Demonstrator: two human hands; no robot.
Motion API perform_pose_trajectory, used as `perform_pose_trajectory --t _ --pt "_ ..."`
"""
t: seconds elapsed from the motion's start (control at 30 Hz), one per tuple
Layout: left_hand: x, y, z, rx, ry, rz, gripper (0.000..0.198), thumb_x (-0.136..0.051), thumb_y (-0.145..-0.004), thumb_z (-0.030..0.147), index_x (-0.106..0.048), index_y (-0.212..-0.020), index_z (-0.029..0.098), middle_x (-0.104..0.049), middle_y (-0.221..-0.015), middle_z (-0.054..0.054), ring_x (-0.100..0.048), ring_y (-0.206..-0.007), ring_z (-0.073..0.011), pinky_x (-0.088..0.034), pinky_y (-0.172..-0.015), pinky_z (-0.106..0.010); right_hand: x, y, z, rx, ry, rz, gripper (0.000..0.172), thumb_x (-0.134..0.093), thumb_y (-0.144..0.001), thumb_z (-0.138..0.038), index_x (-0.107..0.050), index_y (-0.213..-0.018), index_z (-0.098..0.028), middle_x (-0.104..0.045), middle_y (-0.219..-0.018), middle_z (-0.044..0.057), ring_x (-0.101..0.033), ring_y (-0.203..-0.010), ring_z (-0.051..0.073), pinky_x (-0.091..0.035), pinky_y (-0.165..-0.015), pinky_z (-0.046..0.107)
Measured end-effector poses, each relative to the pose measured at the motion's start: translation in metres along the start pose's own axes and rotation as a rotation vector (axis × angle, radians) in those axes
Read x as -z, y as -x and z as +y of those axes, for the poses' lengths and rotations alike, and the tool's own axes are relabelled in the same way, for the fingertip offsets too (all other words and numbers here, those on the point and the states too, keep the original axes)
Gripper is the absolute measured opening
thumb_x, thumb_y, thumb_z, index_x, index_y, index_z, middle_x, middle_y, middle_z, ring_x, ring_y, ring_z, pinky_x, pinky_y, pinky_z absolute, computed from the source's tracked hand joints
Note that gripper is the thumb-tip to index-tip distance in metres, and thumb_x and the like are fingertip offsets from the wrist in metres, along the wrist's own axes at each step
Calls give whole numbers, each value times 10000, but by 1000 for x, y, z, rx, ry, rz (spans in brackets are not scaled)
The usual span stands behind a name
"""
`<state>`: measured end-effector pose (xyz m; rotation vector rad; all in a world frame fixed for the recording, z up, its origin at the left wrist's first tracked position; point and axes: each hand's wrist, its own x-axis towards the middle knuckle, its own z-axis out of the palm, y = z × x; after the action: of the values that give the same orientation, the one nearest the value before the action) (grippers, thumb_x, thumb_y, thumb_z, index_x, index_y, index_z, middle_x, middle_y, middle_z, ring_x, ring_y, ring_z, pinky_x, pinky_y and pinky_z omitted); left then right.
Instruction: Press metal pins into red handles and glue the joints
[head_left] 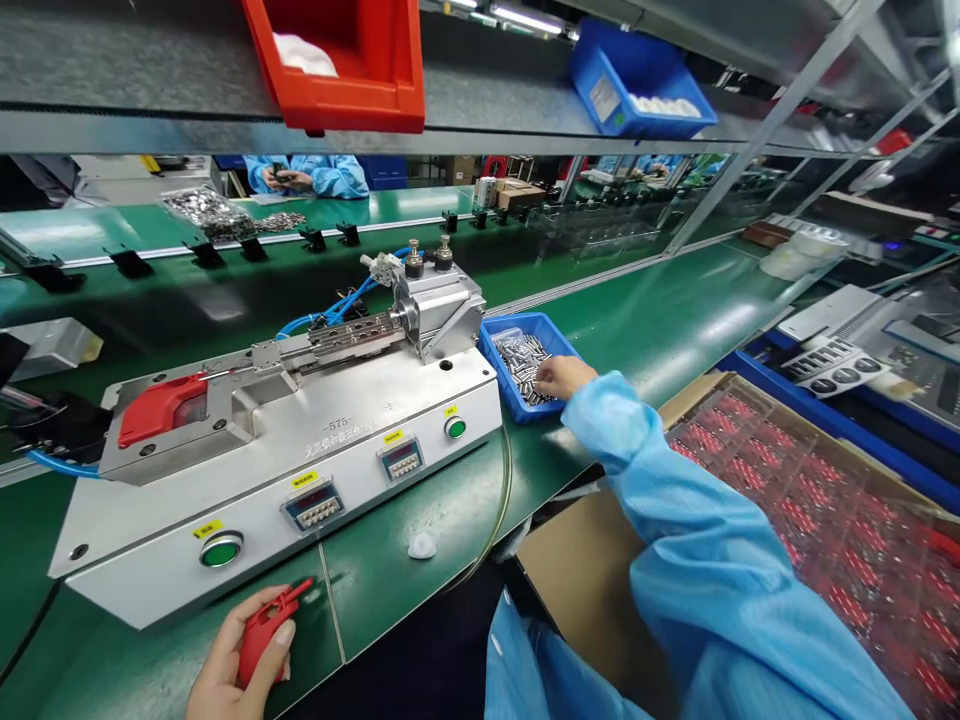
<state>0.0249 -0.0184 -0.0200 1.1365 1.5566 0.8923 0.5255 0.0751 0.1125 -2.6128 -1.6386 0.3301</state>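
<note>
In my left hand (244, 650) is a small red plastic part (264, 632) with a thin stem pointing up and right, held between thumb and fingers over the front of the green bench. My right hand (564, 377) reaches into a blue bin (517, 400) full of small metal pins (521, 352). Its fingertips are bunched down among the pins; whether they grip one is hidden. Left of the bin stands a white bench machine (360, 425) with green buttons and two counters. A similar red part (161, 408) sits in the machine's fixture at its left end.
Right of me a cardboard box (600, 560) holds clear trays of red parts (817, 500). A small white piece (422, 545) lies on the bench. Overhead, a shelf carries a red bin (352, 110) and a blue bin (645, 90). Across the bench a co-worker's blue sleeves (337, 177) show.
</note>
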Motion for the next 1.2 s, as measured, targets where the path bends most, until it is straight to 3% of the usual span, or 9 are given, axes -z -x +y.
perform_pose_trajectory --t 0.1,0.23,0.37,0.53,0.6,0.7,0.87,1.0,1.2 --pt "-2 -2 -1 -32 17 5 824 -812 -683 887 -700 -1143 213 -605 -631 49 -576 -553 -177 -526 -589 -284 -9 -27 -4 -33 30 -90 235 -756 -1041 -382 -738 -1007 -150 -755 -994 46 -735 -910 183 -628 -880 362" --pt "5 -2 -9 -24 -24 -7 850 -766 -718 916 -714 -1183 206 -619 -645 27 -612 -579 -204 -536 -595 -307 -5 -26 -5 -9 -12 -97 273 -748 -1040 -412 -738 -1020 -140 -755 -1014 54 -736 -938 195 -631 -903 381" --pt "10 -4 -16 -40 -31 -23 793 -748 -769 889 -726 -1192 219 -687 -768 -7 -623 -593 -199 -563 -610 -318 33 -2 2 54 -119 -14 275 -753 -955 -406 -735 -875 -143 -769 -888 81 -751 -880 236 -622 -863 346" --pt "3 -13 -21 -105 12 -83 580 -755 -863 732 -745 -1177 244 -771 -1031 -40 -646 -689 -194 -587 -682 -313 79 45 -22 230 -498 179 687 -802 -714 -850 -740 -904 -194 -792 -948 125 -756 -885 279 -658 -867 421" --pt "0 -19 -23 -133 11 -118 496 -762 -884 641 -756 -1176 241 -786 -1078 -57 -703 -821 -232 -604 -797 -337 90 58 -44 298 -610 205 735 -862 -602 -900 -779 -885 -226 -803 -926 118 -761 -852 299 -675 -849 456" --pt "-2 -26 -23 -178 4 -136 399 -718 -925 525 -755 -1201 240 -787 -1173 -85 -728 -1031 -285 -589 -933 -378 94 63 -94 479 -608 206 613 -861 -694 -839 -826 -908 -266 -817 -936 102 -770 -830 305 -689 -845 473" --pt "-3 -29 -17 -225 2 -119 354 -659 -943 438 -735 -1225 238 -766 -1194 -97 -705 -1063 -291 -565 -963 -396 77 36 -219 927 -487 241 262 -672 -946 -432 -824 -1015 -230 -819 -979 74 -772 -874 258 -658 -891 407" --pt "-2 -29 -17 -222 24 -125 357 -662 -931 413 -725 -1232 231 -756 -1208 -103 -692 -1054 -285 -555 -971 -395 60 2 -313 1068 -162 329 261 -574 -949 -157 -816 -1028 -216 -818 -1061 78 -763 -970 252 -586 -887 356" --pt "2 -29 -16 -224 80 -137 344 -662 -935 387 -722 -1237 234 -754 -1212 -101 -688 -1067 -286 -558 -981 -390 46 -23 -369 1114 60 227 236 -666 -879 -58 -801 -956 -236 -796 -873 34 -738 -856 222 -509 -743 295"
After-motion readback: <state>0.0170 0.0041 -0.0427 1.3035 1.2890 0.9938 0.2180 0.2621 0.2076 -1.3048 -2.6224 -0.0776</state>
